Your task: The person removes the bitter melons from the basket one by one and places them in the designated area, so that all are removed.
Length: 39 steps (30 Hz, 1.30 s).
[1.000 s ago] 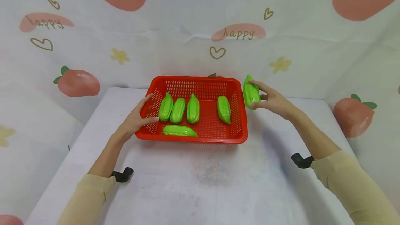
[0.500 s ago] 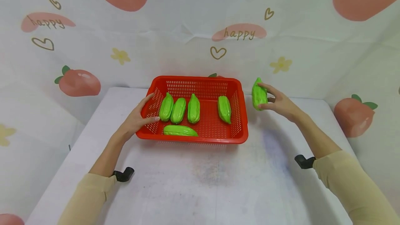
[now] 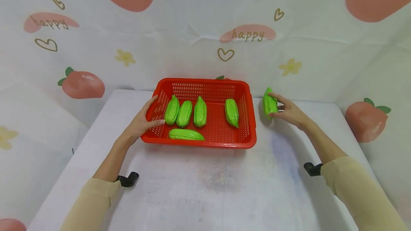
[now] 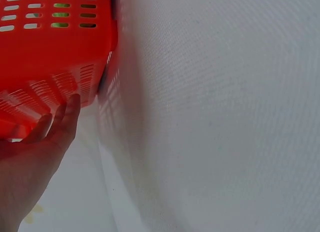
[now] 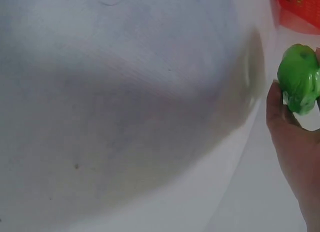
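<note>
In the head view, your right hand point(image 3: 287, 112) had just carried the green gourd point(image 3: 269, 103) away from the right rim of the red basket point(image 3: 205, 144), farther right and lower over the table point(image 3: 205, 195). Your thumb and fingertips pinched it, parted only by its width. Your left hand point(image 3: 138, 122) had barely moved, spread at the basket's left end with the thumb over the rim. Inside lay three gourds in a row point(image 3: 200, 112), a lone gourd point(image 3: 232, 113) near the right wall and a crosswise gourd point(image 3: 186, 134) along the near wall. The shift suggested you were parting one piece from those five.

In the left wrist view, your fingers lay nearly straight against the basket's slotted outer wall.

In the right wrist view, the gourd sat between thumb and fingers, partly cut off; whether it touched the table was hard to tell.
</note>
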Tool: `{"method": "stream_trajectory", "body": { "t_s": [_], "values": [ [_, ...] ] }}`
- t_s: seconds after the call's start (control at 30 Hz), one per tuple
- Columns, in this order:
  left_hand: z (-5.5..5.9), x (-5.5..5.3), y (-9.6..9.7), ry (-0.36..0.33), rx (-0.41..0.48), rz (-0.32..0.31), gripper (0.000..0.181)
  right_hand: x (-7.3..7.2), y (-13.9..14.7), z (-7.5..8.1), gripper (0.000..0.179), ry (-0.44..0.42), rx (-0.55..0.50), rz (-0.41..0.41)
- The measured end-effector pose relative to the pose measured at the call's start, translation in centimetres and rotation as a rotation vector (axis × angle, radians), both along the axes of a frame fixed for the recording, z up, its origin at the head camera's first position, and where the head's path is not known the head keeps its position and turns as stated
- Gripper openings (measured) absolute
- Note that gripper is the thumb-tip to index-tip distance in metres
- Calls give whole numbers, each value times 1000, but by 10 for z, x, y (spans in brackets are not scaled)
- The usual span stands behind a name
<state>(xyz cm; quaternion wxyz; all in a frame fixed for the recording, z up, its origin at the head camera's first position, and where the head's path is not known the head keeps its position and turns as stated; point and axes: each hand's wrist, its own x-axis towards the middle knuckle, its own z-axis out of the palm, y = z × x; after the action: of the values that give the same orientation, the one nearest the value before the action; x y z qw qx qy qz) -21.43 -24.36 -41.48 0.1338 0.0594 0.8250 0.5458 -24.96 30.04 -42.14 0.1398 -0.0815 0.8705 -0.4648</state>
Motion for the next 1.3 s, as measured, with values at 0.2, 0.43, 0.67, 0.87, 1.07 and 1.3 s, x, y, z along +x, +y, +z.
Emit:
{"method": "stream_trajectory", "body": {
  "t_s": [0.2, 0.43, 0.67, 0.87, 1.07, 1.3],
  "values": [
    [-1, 1, -1, 3, 0, 8, 91, 1, -1, -7, 84, -30, 2, -8],
    [-6, 1, 4, -13, 12, -8, 92, 8, 6, -17, 83, 5, 70, 6],
    [-3, 1, 2, 3, 11, 2, 91, 4, 4, -23, 82, 0, 70, 25],
    [0, 0, 0, -4, 15, 4, 90, 0, 3, -24, 84, -18, 82, 12],
    [-2, -1, 0, 4, 10, 1, 89, 1, 3, -24, 85, -36, 85, -2],
    [-2, 0, 0, 6, 26, -4, 89, 5, 1, -16, 83, 18, 46, -27]
  ]
}}
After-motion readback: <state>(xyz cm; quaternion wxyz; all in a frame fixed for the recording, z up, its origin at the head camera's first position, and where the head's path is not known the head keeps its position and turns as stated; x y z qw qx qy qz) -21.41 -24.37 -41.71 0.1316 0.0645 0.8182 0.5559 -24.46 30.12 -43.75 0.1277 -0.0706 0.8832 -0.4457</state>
